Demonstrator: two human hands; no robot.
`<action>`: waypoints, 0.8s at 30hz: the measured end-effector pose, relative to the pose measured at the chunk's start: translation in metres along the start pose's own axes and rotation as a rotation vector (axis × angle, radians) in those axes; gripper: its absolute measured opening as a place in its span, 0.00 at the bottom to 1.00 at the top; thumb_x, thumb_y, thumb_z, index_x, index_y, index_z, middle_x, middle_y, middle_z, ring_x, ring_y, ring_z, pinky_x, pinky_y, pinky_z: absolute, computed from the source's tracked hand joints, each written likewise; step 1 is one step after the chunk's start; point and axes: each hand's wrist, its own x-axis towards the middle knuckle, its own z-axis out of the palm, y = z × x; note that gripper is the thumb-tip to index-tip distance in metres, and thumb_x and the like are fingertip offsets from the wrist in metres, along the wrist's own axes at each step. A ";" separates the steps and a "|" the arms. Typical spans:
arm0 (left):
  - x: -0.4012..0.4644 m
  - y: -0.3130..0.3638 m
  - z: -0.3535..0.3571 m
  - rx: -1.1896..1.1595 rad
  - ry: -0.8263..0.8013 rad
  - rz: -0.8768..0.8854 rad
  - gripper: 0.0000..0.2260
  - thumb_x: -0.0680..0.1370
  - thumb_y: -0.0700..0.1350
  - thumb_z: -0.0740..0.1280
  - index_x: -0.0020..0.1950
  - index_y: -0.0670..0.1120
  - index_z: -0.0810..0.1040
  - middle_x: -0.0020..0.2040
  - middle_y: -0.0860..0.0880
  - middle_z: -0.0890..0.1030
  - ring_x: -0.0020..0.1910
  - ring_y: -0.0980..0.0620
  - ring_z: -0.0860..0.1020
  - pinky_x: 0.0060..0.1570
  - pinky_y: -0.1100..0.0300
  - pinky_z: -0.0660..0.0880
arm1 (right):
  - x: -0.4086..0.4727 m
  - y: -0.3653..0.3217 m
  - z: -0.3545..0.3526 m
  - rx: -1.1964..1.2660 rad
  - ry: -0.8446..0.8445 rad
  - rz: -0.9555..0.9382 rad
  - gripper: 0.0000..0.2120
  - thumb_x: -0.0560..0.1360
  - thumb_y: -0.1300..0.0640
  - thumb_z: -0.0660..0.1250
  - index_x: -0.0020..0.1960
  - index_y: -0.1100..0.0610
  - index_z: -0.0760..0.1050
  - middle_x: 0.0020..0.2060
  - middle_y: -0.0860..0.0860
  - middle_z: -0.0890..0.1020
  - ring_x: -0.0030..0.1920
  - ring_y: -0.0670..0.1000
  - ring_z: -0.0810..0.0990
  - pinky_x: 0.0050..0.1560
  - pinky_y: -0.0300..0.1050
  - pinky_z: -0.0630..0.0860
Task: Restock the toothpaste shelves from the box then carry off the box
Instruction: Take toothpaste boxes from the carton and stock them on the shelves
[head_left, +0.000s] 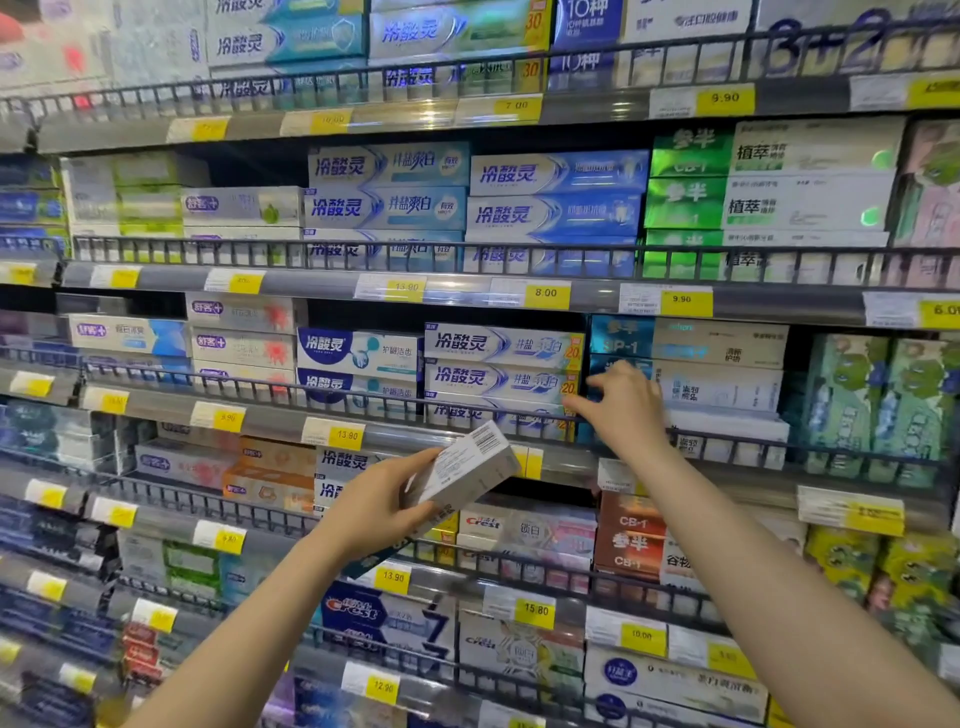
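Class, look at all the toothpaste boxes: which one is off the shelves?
The white toothpaste box with a barcode, gripped in the left hand, tilted in front of the shelves; every other box sits behind a rail.

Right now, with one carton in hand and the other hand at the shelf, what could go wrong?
1. The left hand holds the white barcode-printed toothpaste carton by one end only, tilted; it could slip.
2. The right hand reaches over the dark wire shelf rail at the teal-and-white stacked cartons; nudging them could topple the stack.
3. Lookalike neighbouring cartons invite misplacement.
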 end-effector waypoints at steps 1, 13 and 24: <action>0.003 0.003 -0.001 -0.026 -0.024 0.012 0.29 0.73 0.52 0.66 0.73 0.63 0.60 0.63 0.60 0.75 0.53 0.60 0.76 0.45 0.57 0.80 | -0.007 -0.003 -0.006 0.096 0.020 -0.018 0.26 0.70 0.41 0.70 0.62 0.57 0.76 0.55 0.54 0.75 0.57 0.54 0.73 0.59 0.50 0.67; 0.048 0.067 0.032 -0.256 -0.305 0.194 0.20 0.75 0.53 0.69 0.67 0.55 0.72 0.58 0.61 0.76 0.52 0.68 0.75 0.50 0.67 0.75 | -0.091 0.039 -0.047 0.297 -0.449 -0.037 0.20 0.69 0.47 0.72 0.60 0.48 0.74 0.56 0.42 0.77 0.54 0.44 0.76 0.49 0.35 0.71; 0.068 0.071 0.044 -0.504 -0.326 0.083 0.12 0.77 0.48 0.66 0.61 0.54 0.74 0.52 0.52 0.80 0.48 0.60 0.80 0.47 0.65 0.77 | -0.121 0.087 -0.088 -0.098 -0.227 0.067 0.26 0.74 0.40 0.65 0.68 0.51 0.70 0.66 0.51 0.71 0.66 0.50 0.67 0.62 0.43 0.62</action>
